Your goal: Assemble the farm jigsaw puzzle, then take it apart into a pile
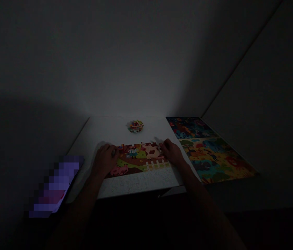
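Note:
A partly assembled farm jigsaw (139, 159), with a pink pig, a cow and a white fence, lies on a white table (136, 182) in a dim room. My left hand (106, 160) rests on the puzzle's left end with its fingers curled. My right hand (171, 152) sits at the puzzle's right end, fingers bent down onto the pieces there. Whether either hand holds a piece is hidden in the dark. A small heap of loose puzzle pieces (136, 126) lies further back on the table.
A large colourful animal jigsaw (208, 152) lies on the right, running from the wall to the near edge. A blurred purple screen (54, 187) glows at the table's left corner. Dim walls close in behind and to the right.

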The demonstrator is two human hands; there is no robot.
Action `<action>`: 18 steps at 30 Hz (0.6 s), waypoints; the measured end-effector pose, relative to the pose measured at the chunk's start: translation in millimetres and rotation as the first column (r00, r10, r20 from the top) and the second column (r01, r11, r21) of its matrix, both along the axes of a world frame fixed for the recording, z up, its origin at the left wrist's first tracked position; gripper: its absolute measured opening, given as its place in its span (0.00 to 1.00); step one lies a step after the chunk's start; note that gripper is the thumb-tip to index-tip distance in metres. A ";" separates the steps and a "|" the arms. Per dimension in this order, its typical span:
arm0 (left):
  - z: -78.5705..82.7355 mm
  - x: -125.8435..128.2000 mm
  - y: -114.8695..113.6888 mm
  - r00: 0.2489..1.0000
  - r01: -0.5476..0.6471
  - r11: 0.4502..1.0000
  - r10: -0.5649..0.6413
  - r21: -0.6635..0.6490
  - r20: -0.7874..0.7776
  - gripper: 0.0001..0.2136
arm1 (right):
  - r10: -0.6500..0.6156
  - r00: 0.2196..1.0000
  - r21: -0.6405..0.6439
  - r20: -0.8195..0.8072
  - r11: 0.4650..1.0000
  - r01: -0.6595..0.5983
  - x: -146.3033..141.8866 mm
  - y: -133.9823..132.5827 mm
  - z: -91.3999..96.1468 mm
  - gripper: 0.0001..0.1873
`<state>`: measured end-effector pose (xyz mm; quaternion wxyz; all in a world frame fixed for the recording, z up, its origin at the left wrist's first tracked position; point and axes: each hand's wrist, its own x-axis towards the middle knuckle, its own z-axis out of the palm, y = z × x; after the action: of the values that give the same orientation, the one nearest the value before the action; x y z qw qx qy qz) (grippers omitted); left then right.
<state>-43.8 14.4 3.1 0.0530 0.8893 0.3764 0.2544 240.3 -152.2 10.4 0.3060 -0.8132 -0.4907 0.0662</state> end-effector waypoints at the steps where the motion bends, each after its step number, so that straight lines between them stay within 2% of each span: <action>1: -0.4 0.0 0.4 1.000 0.001 1.000 -0.001 0.004 0.005 0.12 | 0.001 0.999 0.008 -0.036 1.000 0.000 0.5 -0.2 -0.1 0.19; 7: -4.2 -1.1 1.8 0.998 0.039 0.999 -0.040 0.018 0.051 0.10 | 0.018 0.975 0.122 -0.223 0.993 0.010 4.9 0.9 -2.9 0.20; 10: -5.5 -1.2 1.9 0.994 0.070 0.998 -0.070 0.008 0.083 0.08 | 0.033 0.968 0.126 -0.248 0.992 -0.002 4.7 -0.2 -2.8 0.22; 15: -4.5 -0.3 1.9 0.991 0.094 0.996 -0.093 -0.002 0.094 0.07 | 0.053 0.924 0.116 -0.378 0.993 -0.009 3.5 -2.2 2.4 0.23; 18: -3.2 -0.1 2.1 0.990 0.110 0.994 -0.109 -0.003 0.094 0.07 | 0.060 0.923 0.075 -0.380 0.997 -0.033 5.8 2.5 7.6 0.24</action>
<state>-44.0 16.5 -0.1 0.0879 0.8954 0.3252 0.2912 246.1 -149.8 18.0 0.4213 -0.7620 -0.4427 0.2141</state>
